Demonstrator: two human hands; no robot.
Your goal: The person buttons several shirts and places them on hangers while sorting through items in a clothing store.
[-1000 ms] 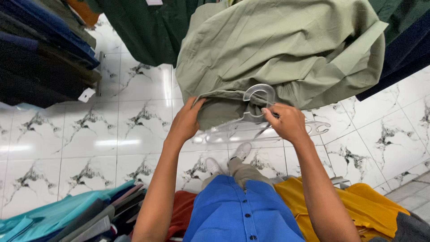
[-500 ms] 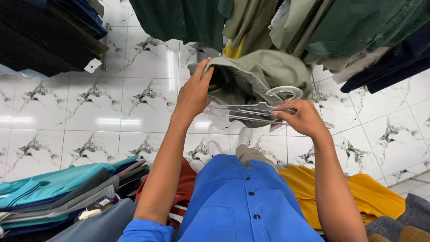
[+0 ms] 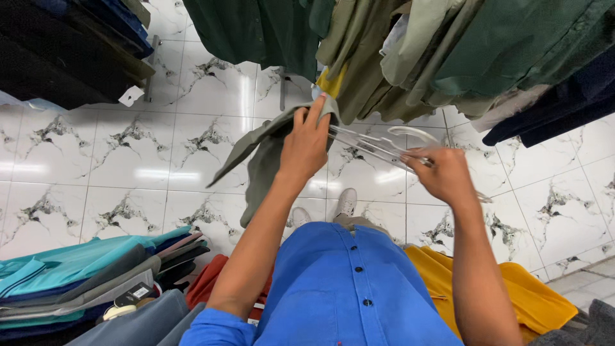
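Shirt swung left; left hand (image 3: 306, 144) pinches soft olive shirt (image 3: 266, 150), right hand (image 3: 442, 174) grips clear plastic hangers (image 3: 378, 144).

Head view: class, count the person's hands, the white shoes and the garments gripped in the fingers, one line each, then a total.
Hands: 2, left hand and right hand
White shoes: 2
Olive garment gripped: 1
Total: 5
Clear hangers overlap, left uncounted.

Hanging garments (image 3: 448, 51): tops cut off by upper frame edge; rail not visible. Clear hanger (image 3: 384, 144): motion-blurred, outline uncertain near right hand (image 3: 442, 176). Left hand (image 3: 306, 144): fingertips buried in olive shirt (image 3: 269, 154) fabric, grip hidden. Folded stack (image 3: 77, 282) cut by lower-left edge. Yellow garment (image 3: 532, 301) partly behind right forearm
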